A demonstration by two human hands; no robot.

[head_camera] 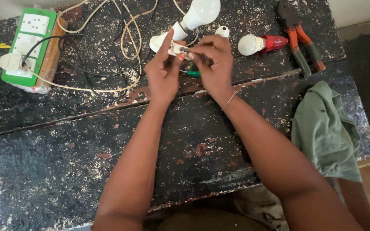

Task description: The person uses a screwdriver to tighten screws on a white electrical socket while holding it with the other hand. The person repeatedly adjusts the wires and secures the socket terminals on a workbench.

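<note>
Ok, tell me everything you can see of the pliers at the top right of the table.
The pliers lie flat on the worn black table, near its far right edge, untouched by either hand. Dark metal jaws point away from the person, toward the far edge; whether they are fully shut is hard to tell. Two orange handles with dark green grip ends splay slightly toward the near side. They lie just right of the red-based bulb, possibly touching its base; the green cloth lies nearer the person, apart from them.

Counts, placed from green switchboard (28, 45) at surface's (86, 162) far left:
- bulbs right of it: two — large white bulb (202, 13), small red-based bulb (260, 43)
- orange-handled pliers (298, 38): one, far right
- green cloth (324, 132): one, right and nearer
- cream cable loops (125, 34): one bundle, just beside it
- hands: two — left hand (163, 77), right hand (213, 64)
</note>
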